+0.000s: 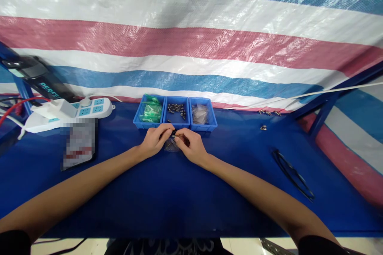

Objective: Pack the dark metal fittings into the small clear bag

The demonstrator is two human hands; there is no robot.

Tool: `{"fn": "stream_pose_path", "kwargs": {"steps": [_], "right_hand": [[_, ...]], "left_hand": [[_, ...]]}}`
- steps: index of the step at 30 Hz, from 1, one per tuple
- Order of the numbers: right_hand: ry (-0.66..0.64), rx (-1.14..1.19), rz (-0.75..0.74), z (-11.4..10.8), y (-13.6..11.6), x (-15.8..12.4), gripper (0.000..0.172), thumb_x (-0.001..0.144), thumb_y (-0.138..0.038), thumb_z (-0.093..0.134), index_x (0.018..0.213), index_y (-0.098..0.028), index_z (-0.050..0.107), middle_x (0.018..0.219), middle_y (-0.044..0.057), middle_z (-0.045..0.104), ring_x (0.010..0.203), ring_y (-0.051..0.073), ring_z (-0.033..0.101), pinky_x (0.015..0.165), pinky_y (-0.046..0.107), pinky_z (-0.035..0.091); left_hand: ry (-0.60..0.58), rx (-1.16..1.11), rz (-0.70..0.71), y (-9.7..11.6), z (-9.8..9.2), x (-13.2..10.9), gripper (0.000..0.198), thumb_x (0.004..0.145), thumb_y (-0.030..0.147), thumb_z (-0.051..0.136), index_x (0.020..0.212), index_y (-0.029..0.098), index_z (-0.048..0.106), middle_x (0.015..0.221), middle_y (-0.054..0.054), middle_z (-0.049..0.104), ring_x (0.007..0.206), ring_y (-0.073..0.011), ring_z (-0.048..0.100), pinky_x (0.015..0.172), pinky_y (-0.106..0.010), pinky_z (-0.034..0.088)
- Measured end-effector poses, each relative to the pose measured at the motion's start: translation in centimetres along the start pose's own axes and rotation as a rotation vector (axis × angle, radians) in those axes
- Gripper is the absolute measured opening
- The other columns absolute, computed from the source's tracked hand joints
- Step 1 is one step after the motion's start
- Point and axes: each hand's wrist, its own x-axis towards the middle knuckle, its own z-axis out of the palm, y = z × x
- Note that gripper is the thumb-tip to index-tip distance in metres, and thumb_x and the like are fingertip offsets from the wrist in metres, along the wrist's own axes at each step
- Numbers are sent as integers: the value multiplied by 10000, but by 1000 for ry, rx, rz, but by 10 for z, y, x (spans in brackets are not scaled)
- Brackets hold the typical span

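My left hand (155, 140) and my right hand (191, 145) meet just in front of the middle bin, fingers pinched together around a small dark piece that is mostly hidden. Beneath the fingertips lies a small clear plastic bag (171, 146). Three blue bins stand side by side behind my hands: the left bin (149, 126) holds green-tinted bags, the middle bin (176, 125) holds small metal fittings (176, 108), and the right bin (203, 128) holds clear bags (200, 114).
A white power strip (98, 107) with cables and a dark bottle (44, 77) are at the back left, near a phone (79, 143). On the right lie glasses (291, 173) and loose metal fittings (263, 127). A striped sheet (191, 40) hangs behind the blue table (179, 199).
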Motion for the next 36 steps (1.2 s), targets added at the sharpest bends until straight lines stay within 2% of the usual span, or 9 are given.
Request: {"fn": "stream_pose_path", "kwargs": {"steps": [8,29,36], "right_hand": [[9,22,6,-2,-2,0,139,885,-257,441,841,-177,546,669,-6,523,580,113,468,590,235,382],[0,37,39,-3,0,2,195,913,-296,423,844,-169,554,683,-7,541,607,114,499,624,235,386],[-54,84,98,-2,1,4,191,903,-295,435,809,-169,543,620,-32,505,554,98,463,574,220,359]], "left_hand": [[-60,3,4,-3,2,-1,213,926,274,434,918,163,616,784,-10,684,624,-83,629,595,-155,471],[-71,-22,66,-1,2,2,186,916,256,465,904,154,620,781,-17,684,612,-76,619,610,-157,484],[-159,-38,26,-1,2,5,199,931,265,433,895,154,595,745,-5,656,577,-73,582,570,-165,442]]}}
